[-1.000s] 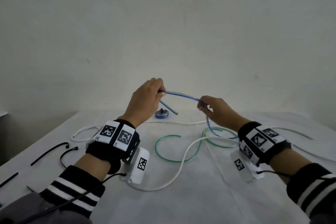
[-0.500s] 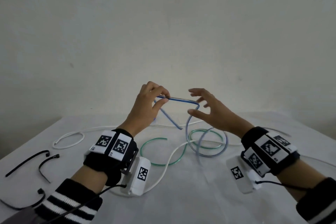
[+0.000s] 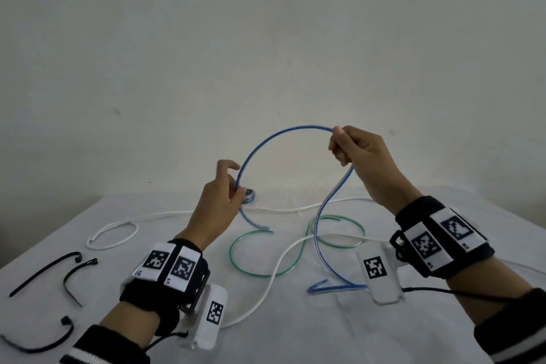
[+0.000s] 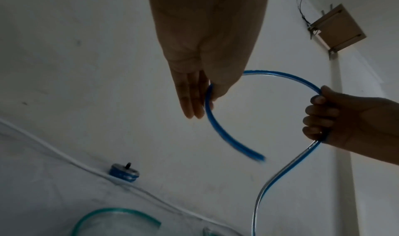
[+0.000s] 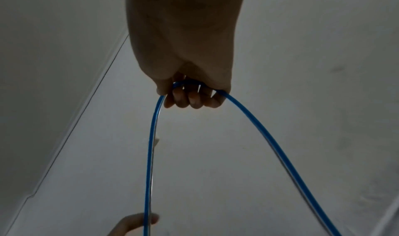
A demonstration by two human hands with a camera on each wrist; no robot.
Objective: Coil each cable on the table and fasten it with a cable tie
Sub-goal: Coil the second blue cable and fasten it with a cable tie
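Observation:
A blue cable (image 3: 283, 129) rises from the table in a tall arc between my hands. My left hand (image 3: 233, 185) pinches it near its free end, which hangs just below; in the left wrist view the blue cable (image 4: 280, 75) runs between the thumb and nearly straight fingers of my left hand (image 4: 205, 103). My right hand (image 3: 339, 145) is higher and to the right, its fingers curled round the top of the arc. In the right wrist view my right hand (image 5: 185, 96) grips the blue cable (image 5: 152, 137).
On the white table (image 3: 295, 334) lie a green cable (image 3: 266, 273) and a long white cable (image 3: 118, 229), crossing under the blue one. Three black cable ties (image 3: 44, 272) lie at the left. A small tied blue coil (image 3: 249, 195) sits by the wall.
My right hand, open half a second ago, now grips the blue cable and has risen up and right, pulling it into a big arc. My left hand has dropped lower.

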